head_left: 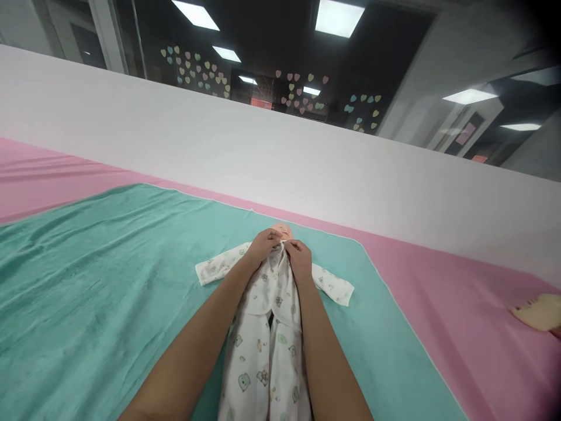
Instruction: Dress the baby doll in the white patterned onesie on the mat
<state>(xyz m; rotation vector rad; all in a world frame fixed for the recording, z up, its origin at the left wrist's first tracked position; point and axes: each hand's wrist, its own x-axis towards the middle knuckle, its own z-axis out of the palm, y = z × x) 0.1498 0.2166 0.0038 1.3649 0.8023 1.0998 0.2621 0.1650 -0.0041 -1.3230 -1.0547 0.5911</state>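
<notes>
A baby doll (283, 229) lies on its back with its head toward the white wall. It wears a white top (267, 292) printed with small animals, sleeves spread to both sides, and matching trousers (249, 362). At the neck, my left hand (264, 242) pinches the collar from the left. Opposite it, my right hand (299, 257) grips the collar's right side, and the fingertips of both hands nearly meet below the doll's chin. The cloth is drawn up into folds there. Any fastener between the fingers is too small to make out.
A teal blanket (109, 292) with wrinkles lies under the doll, over a pink sheet (421, 280). Behind stands a low white wall (219, 152), with dark glass and heart stickers above. A pale yellowish object (539, 311) rests at the right edge.
</notes>
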